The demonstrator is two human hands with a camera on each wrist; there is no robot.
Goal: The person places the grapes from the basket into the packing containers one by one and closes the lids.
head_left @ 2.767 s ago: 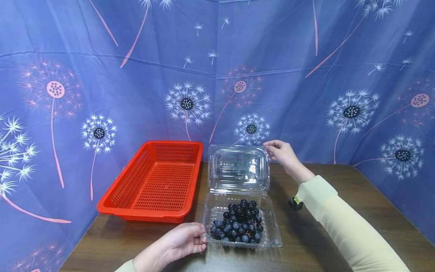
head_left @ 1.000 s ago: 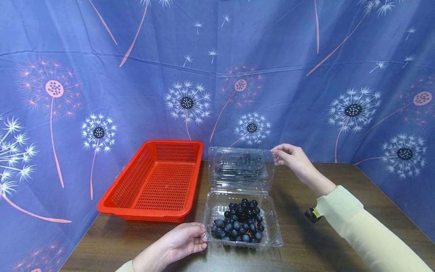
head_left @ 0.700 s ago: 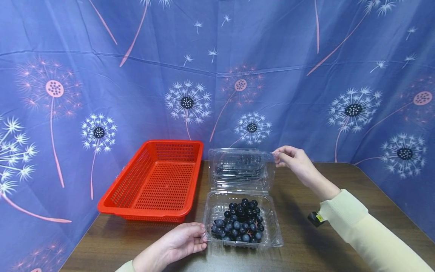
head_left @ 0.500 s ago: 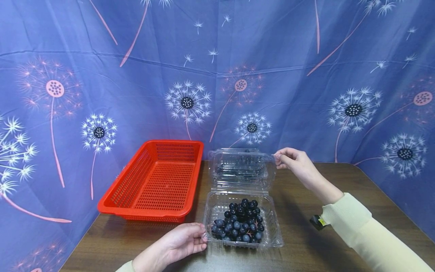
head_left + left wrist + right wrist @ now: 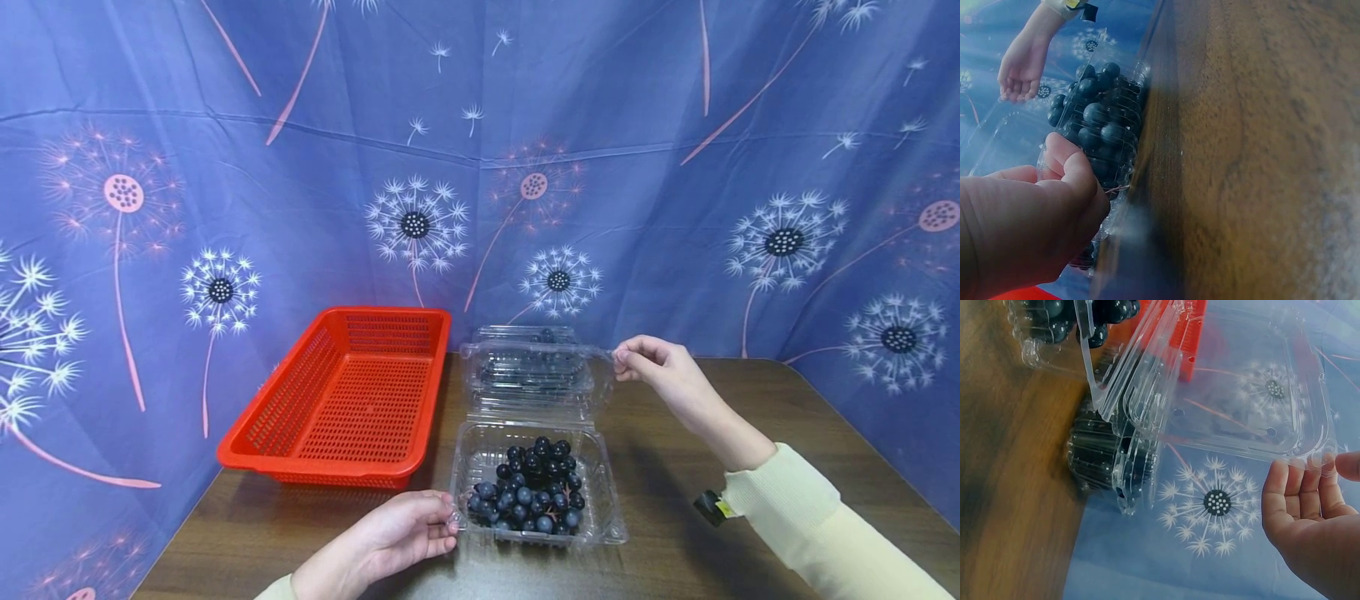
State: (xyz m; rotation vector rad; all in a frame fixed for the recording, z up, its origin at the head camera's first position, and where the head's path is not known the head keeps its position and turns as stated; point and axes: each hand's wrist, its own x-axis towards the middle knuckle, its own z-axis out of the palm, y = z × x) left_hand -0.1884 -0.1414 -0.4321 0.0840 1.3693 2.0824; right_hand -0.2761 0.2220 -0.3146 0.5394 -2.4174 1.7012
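Note:
A clear plastic clamshell box [image 5: 609, 498] stands on the table with its lid [image 5: 1235, 419] raised at the back hinge, tilted forward over the base. Dark grapes [image 5: 528, 500] on reddish stems lie in the base, mostly in its left and middle part. My left hand [image 5: 397, 533] holds the front left corner of the base between thumb and fingers. At the lid's right free corner, my right hand [image 5: 667, 379] pinches the thin edge. The left wrist view shows the left thumb against the box wall, beside the grapes [image 5: 1094, 114].
A red perforated basket [image 5: 360, 408] stands left of the box, with nothing in it. Behind the box is another clear container [image 5: 1100, 453] with dark contents. The wooden table [image 5: 787, 433] extends right, up to a blue dandelion-print cloth [image 5: 637, 208].
My right hand has moved right and down, bringing the lid's free edge lower and toward me. The rear container shows more above the lid. My left hand and the grapes stay in place.

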